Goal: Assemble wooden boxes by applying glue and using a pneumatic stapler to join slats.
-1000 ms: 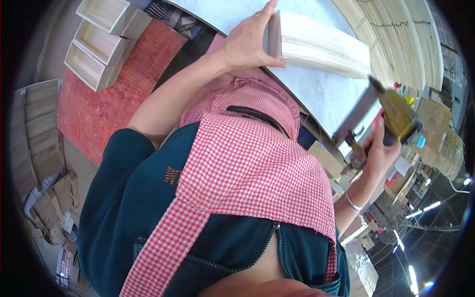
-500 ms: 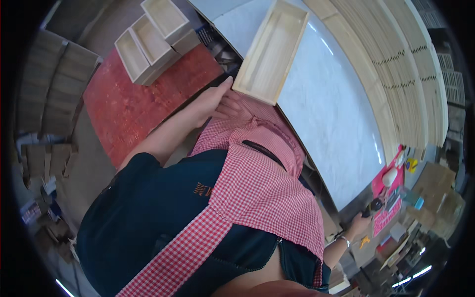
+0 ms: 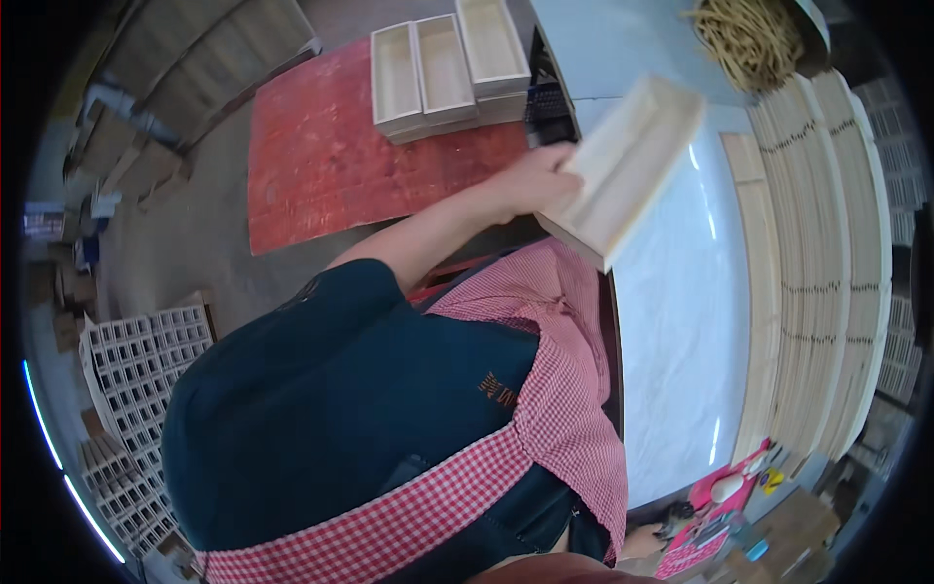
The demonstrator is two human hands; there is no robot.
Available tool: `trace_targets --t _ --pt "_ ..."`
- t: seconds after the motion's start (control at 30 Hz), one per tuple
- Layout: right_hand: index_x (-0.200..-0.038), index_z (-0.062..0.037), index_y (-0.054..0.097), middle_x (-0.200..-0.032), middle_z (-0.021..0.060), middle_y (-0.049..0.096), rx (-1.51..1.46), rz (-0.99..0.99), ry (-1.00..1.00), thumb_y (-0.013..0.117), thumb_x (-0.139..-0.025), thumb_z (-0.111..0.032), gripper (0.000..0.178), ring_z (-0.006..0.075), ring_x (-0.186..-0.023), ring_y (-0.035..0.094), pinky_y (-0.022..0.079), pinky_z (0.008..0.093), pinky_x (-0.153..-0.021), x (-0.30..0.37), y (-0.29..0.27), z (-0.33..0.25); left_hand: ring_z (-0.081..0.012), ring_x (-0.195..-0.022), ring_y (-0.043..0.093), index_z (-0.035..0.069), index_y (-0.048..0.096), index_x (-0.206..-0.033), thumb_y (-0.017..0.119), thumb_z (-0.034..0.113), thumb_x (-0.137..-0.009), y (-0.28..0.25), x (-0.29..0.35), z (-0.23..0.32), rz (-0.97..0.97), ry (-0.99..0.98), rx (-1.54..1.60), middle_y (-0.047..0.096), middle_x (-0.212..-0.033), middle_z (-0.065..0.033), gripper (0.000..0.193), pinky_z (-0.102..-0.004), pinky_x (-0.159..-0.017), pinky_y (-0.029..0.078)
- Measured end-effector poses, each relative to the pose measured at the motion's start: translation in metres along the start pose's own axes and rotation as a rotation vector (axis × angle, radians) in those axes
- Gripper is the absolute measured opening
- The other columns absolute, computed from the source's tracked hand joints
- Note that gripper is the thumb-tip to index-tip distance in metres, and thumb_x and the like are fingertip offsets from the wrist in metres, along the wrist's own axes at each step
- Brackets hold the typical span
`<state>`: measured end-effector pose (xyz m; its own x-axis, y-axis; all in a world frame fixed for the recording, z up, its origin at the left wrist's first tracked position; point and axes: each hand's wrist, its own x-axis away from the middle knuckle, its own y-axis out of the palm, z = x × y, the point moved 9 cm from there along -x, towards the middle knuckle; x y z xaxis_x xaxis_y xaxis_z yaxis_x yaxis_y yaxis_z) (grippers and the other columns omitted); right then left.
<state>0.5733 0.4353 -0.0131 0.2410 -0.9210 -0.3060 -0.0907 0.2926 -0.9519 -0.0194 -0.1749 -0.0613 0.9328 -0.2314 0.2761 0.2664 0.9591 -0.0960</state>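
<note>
My left hand (image 3: 543, 181) grips the near left corner of a long, shallow, open-topped box (image 3: 637, 161) of pale wood. The box is tilted and slightly blurred, over the edge of a white-topped table (image 3: 681, 370); its inside holds nothing that I can see. Far down at the lower right, my right hand (image 3: 642, 541) is partly hidden behind my body and apron. It is at a dark tool (image 3: 675, 518) with a rounded end, lying by a pink sheet (image 3: 693, 547). The fingers there are too small and dim to make out.
Several similar wooden boxes (image 3: 423, 73) stand on a red board (image 3: 331, 146) at left. Stacked thin wooden strips (image 3: 817, 263) line the table's right side. A bundle of tan bands (image 3: 749, 39) is at the far right. A white cup (image 3: 726, 489) stands near the pink sheet.
My left hand, open beside the box before, has closed on its corner, and the box is now tilted. The view has turned. My right hand stays by the dark tool at the lower right.
</note>
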Motion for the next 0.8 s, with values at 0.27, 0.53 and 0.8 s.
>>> trace_targets --t 0.27,0.53,0.8 --pt "-0.127 0.0073 0.057 -0.121 0.0291 0.064 -0.294 0.132 -0.010 0.055 -0.096 -0.035 0.052 0.0443 -0.091 0.065 0.053 0.0431 -0.082 0.046 -0.105 -0.162 -0.0451 -0.099 0.063 -0.003 0.055 -0.126 0.047 0.017 -0.089 -0.271 0.029 -0.053 0.951 0.024 -0.384 0.067 -0.108 -0.0268 0.044 -0.0480 -0.089 0.050" --pt "-0.133 0.0032 0.054 -0.118 0.0179 0.068 -0.202 0.055 -0.128 0.051 -0.100 -0.035 0.051 0.0344 -0.099 0.068 0.054 0.0386 -0.081 -0.023 -0.056 -0.160 -0.0458 -0.099 0.063 -0.005 0.061 -0.118 0.049 0.018 -0.084 -0.311 -0.020 -0.113 0.900 -0.189 -0.430 0.068 -0.109 -0.0271 0.042 -0.0470 -0.087 0.051" --pt "-0.124 0.0013 0.060 -0.085 0.0148 0.062 -0.254 -0.073 -0.260 0.054 -0.101 -0.028 0.038 0.0219 -0.071 0.055 0.047 0.0371 -0.063 -0.011 -0.080 -0.217 -0.0424 -0.096 0.065 -0.004 0.067 -0.109 0.048 0.024 -0.088 -0.313 -0.066 -0.145 0.750 -0.191 -0.726 0.069 -0.106 -0.0240 0.040 -0.0503 -0.084 0.051"
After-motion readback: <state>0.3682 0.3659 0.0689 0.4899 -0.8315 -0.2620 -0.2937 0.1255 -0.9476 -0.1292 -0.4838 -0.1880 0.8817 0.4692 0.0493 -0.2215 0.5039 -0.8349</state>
